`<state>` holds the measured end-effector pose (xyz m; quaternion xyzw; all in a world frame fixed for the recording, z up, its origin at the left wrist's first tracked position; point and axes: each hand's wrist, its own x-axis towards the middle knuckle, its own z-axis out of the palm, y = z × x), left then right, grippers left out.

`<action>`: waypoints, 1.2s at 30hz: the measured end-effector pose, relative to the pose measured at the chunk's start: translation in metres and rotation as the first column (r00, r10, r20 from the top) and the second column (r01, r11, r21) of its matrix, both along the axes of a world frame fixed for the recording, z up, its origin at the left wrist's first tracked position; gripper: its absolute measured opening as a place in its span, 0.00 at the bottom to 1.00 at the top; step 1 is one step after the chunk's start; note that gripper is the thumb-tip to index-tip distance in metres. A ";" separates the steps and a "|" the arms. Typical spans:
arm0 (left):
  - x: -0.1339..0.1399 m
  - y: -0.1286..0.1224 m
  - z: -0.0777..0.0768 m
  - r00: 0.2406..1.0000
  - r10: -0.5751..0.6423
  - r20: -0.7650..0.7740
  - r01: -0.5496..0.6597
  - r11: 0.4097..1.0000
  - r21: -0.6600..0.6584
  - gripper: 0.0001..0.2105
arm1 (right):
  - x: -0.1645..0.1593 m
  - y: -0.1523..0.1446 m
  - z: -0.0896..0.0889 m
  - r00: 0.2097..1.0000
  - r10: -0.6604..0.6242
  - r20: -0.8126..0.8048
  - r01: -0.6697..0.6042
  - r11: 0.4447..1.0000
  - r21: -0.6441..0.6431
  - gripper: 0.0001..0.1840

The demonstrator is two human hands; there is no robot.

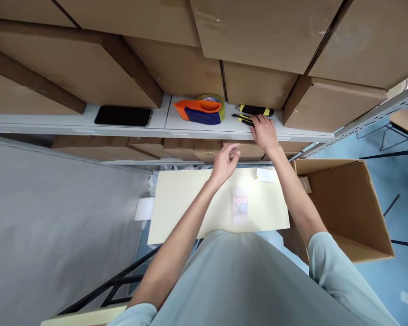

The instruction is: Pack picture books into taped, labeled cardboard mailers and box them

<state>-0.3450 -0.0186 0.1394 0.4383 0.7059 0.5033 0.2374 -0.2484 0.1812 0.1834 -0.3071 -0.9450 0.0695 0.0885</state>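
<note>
On the shelf [238, 126], my right hand [264, 131] is closed over the rear end of a black and yellow utility knife [243, 118], whose tip points left. A second utility knife [256, 110] lies just behind it. To their left sits an orange and blue tape dispenser [200, 112] against a roll of yellow-green tape [221, 100]. My left hand [224, 164] hovers in front of the shelf edge, above the cream table [183, 194], with loosely bent fingers and nothing in it. A blurred pink and white packet [240, 207] shows on the table below.
A black phone [123, 116] lies on the shelf at left. Cardboard boxes [258, 83] stand behind the tools, with more on the shelf below. A small white box [266, 175] rests at the table's back edge. To the right stands a large open carton [350, 208]; a grey wall [61, 226] is at left.
</note>
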 end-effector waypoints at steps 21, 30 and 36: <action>0.048 -0.173 -0.205 0.995 0.029 0.097 0.045 0.736 -0.676 0.15 | 0.147 -0.272 -0.217 0.955 -0.218 0.201 0.296 0.759 -0.581 0.28; 0.033 -0.133 -0.244 0.996 -0.081 0.033 0.078 0.656 -0.751 0.11 | 0.096 -0.287 -0.229 0.883 -0.198 0.426 0.421 0.737 -0.529 0.31; 0.026 -0.117 -0.254 0.999 0.016 0.046 0.027 0.605 -0.796 0.04 | 0.070 -0.285 -0.222 0.822 -0.173 0.543 0.467 0.750 -0.468 0.30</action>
